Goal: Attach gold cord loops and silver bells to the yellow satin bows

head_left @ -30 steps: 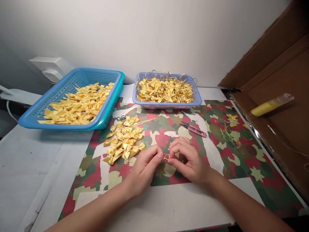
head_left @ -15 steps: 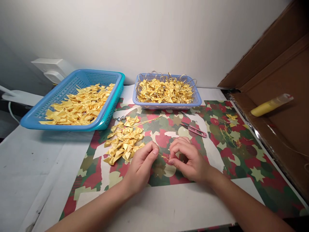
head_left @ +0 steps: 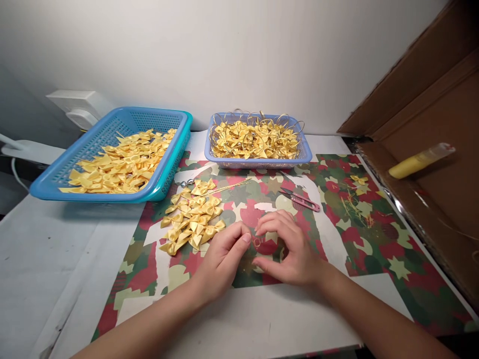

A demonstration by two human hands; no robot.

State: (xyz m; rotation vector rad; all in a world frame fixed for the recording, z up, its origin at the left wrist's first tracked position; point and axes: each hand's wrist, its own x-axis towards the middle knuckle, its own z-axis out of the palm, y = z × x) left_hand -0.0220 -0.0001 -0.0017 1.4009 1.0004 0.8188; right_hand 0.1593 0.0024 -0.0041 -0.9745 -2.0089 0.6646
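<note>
My left hand (head_left: 226,257) is closed, thumb pressed against the bent forefinger. From its pinch a thin gold cord (head_left: 257,243) sticks out and curls into a small loop; the rest of it is hidden in the hand. Just right of the loop, my right hand (head_left: 286,249) has its thumb and fingers apart, with nothing visible between them. A pile of yellow ribbon bows (head_left: 194,219) lies left of my hands. At its far end are straight gold cords (head_left: 232,186) and small silvery metal pieces (head_left: 187,183).
Pink-handled thread snips (head_left: 300,199) lie beyond my right hand. Two baskets of bows stand at the back: a blue one (head_left: 48,185) on the left and a periwinkle one (head_left: 258,163). Cord scraps (head_left: 355,212) lie on the right, near a cardboard wall (head_left: 422,99) holding a yellow-filled tube (head_left: 419,162).
My right thumb and fingers have spread from a near pinch, and that hand has come slightly left. The cord between the hands now shows a small loop. My left hand has shifted slightly right.
</note>
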